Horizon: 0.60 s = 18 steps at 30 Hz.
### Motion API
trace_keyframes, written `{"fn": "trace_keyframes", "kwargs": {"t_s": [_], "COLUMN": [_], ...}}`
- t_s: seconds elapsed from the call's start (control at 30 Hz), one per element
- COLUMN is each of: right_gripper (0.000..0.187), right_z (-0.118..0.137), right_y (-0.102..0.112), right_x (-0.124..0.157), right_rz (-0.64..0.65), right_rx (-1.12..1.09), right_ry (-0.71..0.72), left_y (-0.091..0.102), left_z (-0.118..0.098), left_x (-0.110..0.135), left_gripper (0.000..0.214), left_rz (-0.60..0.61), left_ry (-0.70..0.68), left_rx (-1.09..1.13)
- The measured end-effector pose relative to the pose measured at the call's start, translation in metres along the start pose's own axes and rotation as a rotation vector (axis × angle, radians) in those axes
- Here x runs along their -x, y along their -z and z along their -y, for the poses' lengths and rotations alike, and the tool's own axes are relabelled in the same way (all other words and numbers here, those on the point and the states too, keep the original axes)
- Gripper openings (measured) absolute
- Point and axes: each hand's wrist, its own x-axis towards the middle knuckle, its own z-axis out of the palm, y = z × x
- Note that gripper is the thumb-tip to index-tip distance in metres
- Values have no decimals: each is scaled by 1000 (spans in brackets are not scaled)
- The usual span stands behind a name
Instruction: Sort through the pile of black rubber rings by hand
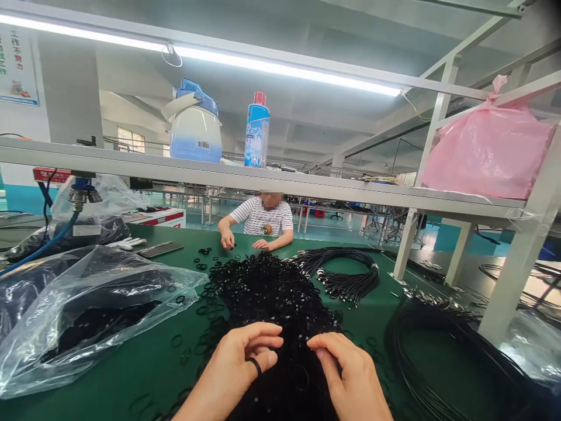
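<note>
A big heap of small black rings [272, 292] covers the middle of the green table, reaching toward me. My left hand [243, 362] is over the near left part of the heap, fingers stretched forward and slightly apart from the thumb. One black ring [255, 366] sits around that thumb. Opposite it, over the right side of the heap, is my right hand [346, 371], its fingers bent and the thumb tip close under the index finger. Anything held between those fingertips is too small or hidden to make out. A gap separates my two hands.
A clear plastic bag [175, 280] with black contents lies left. Bundled black cables [350, 275] and a larger coil [407, 339] lie right. Across the table a person [258, 219] handles small black pieces. Overhead, a shelf [307, 182] holds a jug [196, 131], spray can [258, 134] and pink bag [486, 146].
</note>
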Motion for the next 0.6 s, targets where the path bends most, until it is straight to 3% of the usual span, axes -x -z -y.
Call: {"fn": "trace_keyframes", "kwargs": {"t_s": [0.13,0.27,0.5,0.6], "right_gripper": [24,26,29,25], "right_z": [2,3,28,45], "right_y": [0,0,17,33], "right_x": [0,0,-3,1], "right_rz": [-9,-26,-87,-31], "right_rx": [4,-3,-60,-64], "right_ry": [-5,-24,-110,-145], "left_y": [1,-1,0,2], "left_z": [-3,-7,-9,-11], "left_x": [1,4,8,10], "left_gripper": [37,36,30,33], "left_rz": [-38,-26,-6,33], "left_ry": [-1,23,-90,-162], "left_rx": [-255,-371,-344,-295]}}
